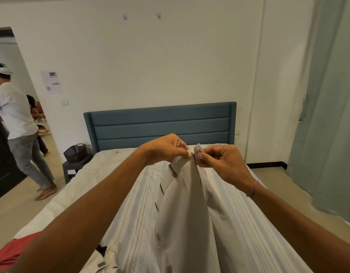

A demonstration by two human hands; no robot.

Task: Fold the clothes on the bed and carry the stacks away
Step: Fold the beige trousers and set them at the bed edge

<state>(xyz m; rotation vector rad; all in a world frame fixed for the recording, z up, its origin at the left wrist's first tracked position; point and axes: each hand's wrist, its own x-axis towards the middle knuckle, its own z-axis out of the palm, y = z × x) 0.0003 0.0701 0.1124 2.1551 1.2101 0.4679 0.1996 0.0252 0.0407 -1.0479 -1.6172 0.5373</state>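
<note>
Beige trousers (186, 203) hang from both my hands above the bed (134, 196), waistband up, legs running down toward me. My left hand (166, 148) pinches the waistband at its left end by the button. My right hand (219, 162) pinches the other waistband end, where a white label shows. The two hands nearly touch. A red garment (14, 251) lies at the bed's near left corner, and a pale crumpled garment (105, 261) lies near the bottom edge under my left arm.
A striped sheet covers the bed, with a blue headboard (160, 127) at the far end. A dark basket (75, 152) stands on a small table left of the bed. A person in a white shirt (16, 123) stands by the doorway. A green curtain (331, 95) hangs right.
</note>
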